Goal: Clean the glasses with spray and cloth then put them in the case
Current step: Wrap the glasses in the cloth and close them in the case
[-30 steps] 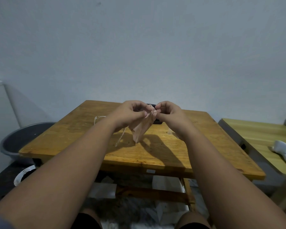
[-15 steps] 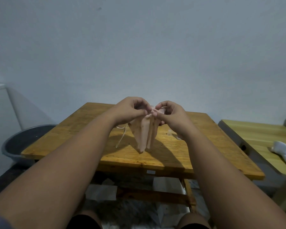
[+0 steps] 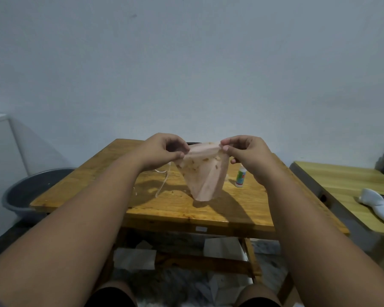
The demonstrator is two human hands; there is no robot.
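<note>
A pale pink cloth (image 3: 205,176) with small brown marks hangs above the wooden table (image 3: 208,209), stretched between both hands. My left hand (image 3: 162,151) pinches its top left edge and my right hand (image 3: 246,151) pinches the top right edge. Clear-framed glasses (image 3: 161,185) lie on the table under my left wrist, partly hidden by it. A small white spray bottle (image 3: 240,177) stands on the table under my right hand. A dark case (image 3: 194,143) shows only as a sliver behind the cloth.
A grey basin (image 3: 31,191) sits on the floor to the left of the table. A second, lighter table (image 3: 346,187) stands on the right with a white object (image 3: 377,206) on it. A plain wall rises behind.
My hands have moved apart and the folded cloth has opened out wide between them. The spray bottle has come into view under my right hand.
</note>
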